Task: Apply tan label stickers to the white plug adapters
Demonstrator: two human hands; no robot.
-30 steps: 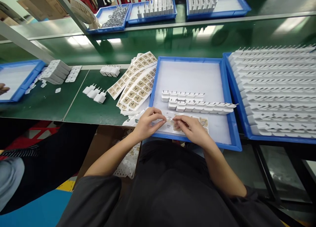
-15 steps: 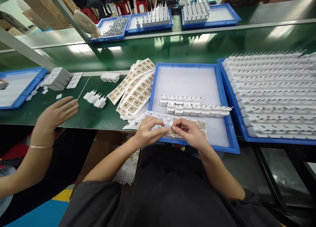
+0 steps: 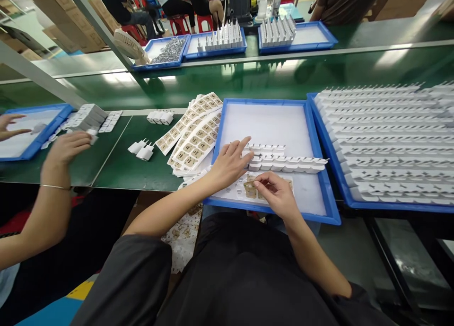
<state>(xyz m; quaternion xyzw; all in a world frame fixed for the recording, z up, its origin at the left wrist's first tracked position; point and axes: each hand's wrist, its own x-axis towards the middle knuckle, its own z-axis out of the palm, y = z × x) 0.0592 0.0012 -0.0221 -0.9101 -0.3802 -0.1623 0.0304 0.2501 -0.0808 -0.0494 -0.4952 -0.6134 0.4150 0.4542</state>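
The left hand (image 3: 230, 164) is spread open over the left end of the white plugs (image 3: 289, 164) (I can't tell if it touches them). The right hand (image 3: 278, 193) pinches a tan sticker (image 3: 249, 189) with thumb and finger, by a sticker sheet (image 3: 232, 193). The plugs and this sheet are in a blue tray (image 3: 264, 122). More sheets (image 3: 198, 129) lie in a pile just beside it.

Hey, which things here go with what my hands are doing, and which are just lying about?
Apparently in use:
beige sticker, in right hand
sticker sheet
white plugs, by left hand
blue tray

Apparently just about:
fan
cardboard boxes
red stools
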